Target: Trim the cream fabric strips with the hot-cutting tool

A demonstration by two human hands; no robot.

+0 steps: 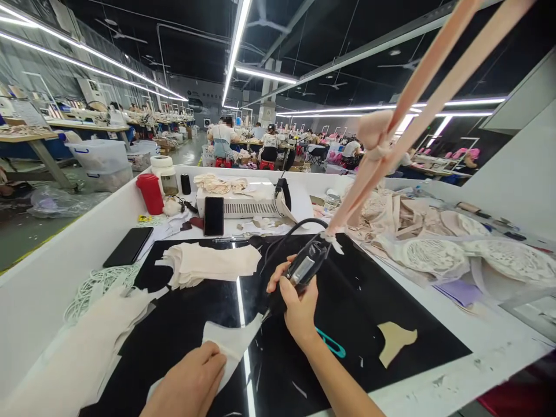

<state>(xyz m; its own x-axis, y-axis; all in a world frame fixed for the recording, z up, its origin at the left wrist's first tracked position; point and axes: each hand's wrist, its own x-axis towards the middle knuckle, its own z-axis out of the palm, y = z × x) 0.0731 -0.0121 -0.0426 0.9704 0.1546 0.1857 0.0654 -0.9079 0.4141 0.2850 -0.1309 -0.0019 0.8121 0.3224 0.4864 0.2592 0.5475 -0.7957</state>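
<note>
My right hand [299, 301] is wrapped around a black corded electric hot knife [306, 266] with a silver plate on its side. Its thin tip points down and left, at the narrow end of a white fabric piece [234, 341]. Whether the tip touches the cloth I cannot tell. With bent fingers pressed together, my left hand [193, 376] pins that fabric piece to the glossy black work surface [347, 313]. Peach elastic straps [369, 156] hang from above and are tied to the back of the hot knife.
Stacked cream fabric pieces [212, 263] lie behind my hands, with a larger pile [82, 353] at left. A beige template-shaped piece [395, 341] and a teal oval tool [332, 343] are on the right. Bra parts [421, 255] heap farther right. Phones [214, 215] and a red cup [150, 194] stand behind.
</note>
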